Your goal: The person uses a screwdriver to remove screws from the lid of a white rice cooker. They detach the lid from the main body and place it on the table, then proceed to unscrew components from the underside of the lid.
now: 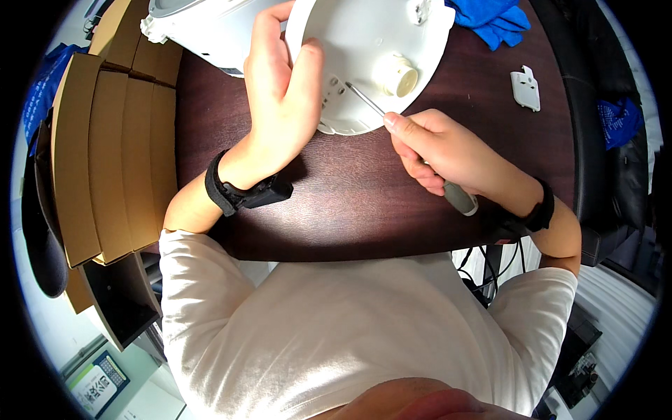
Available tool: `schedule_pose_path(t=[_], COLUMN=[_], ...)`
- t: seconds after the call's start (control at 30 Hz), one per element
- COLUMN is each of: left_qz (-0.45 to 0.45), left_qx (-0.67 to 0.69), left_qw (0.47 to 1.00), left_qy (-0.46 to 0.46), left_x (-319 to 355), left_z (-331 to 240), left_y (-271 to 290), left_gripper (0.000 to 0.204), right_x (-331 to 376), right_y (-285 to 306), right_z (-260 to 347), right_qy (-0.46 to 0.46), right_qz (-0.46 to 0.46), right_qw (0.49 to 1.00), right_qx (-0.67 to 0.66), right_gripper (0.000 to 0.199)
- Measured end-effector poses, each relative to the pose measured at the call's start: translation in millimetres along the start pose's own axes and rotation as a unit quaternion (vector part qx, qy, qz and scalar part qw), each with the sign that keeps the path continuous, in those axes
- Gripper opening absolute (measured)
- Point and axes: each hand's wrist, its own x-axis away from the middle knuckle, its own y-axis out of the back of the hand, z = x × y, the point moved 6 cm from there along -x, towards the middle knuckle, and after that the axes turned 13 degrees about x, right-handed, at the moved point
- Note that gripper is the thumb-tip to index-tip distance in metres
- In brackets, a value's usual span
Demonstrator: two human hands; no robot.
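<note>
A round white plastic cover [350,42] is tilted up over the table's far side, its hollow inner face toward me. My left hand [283,105] grips its left rim, thumb on the inside. In my right hand [441,150] is a screwdriver [458,199] with a grey-green handle, fingers wrapped round it. The metal shaft points up and left, its tip at or close to the small holes near the cover's lower left edge. A short cream-coloured tube [399,75] sticks out of the cover's inner face.
Behind my left hand stands a white appliance body [217,35]. Cardboard boxes [115,161] line the left edge of the dark wooden table [336,203]. A small white plastic part [525,89] lies at the right, and a blue cloth [493,21] at the far right.
</note>
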Motion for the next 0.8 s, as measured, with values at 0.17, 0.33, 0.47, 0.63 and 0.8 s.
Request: schedule_pose_path(t=[0.17,0.33,0.47,0.63,0.8], left_qz=[-0.006,-0.008,-0.008,-0.002,-0.007], left_qx=[-0.002,-0.005,-0.023,-0.026,-0.020], left_qw=[1.000,1.000,1.000,1.000,1.000], left_qy=[-0.002,0.005,-0.001,-0.008,0.004], left_x=[0,0,0,0,0], left_z=[-1,-1,-2,-4,-3], left_y=[1,1,0,0,-1], left_gripper=[0.026,0.026,0.026,0.026,0.026], right_x=[-7,-10,-10,-9,-13], right_y=[-8,-8,-7,-5,-2], right_z=[-2,0,2,-1,-3], right_qy=[-0.009,0.006,0.007,0.001,0.012], right_qz=[0.018,0.003,-0.015,-0.028,-0.036], right_qw=[0.999,1.000,1.000,0.999,0.998], right_qx=[-0.040,-0.018,0.011,0.024,0.059], right_gripper=[0.046,0.047,0.047,0.047,0.050])
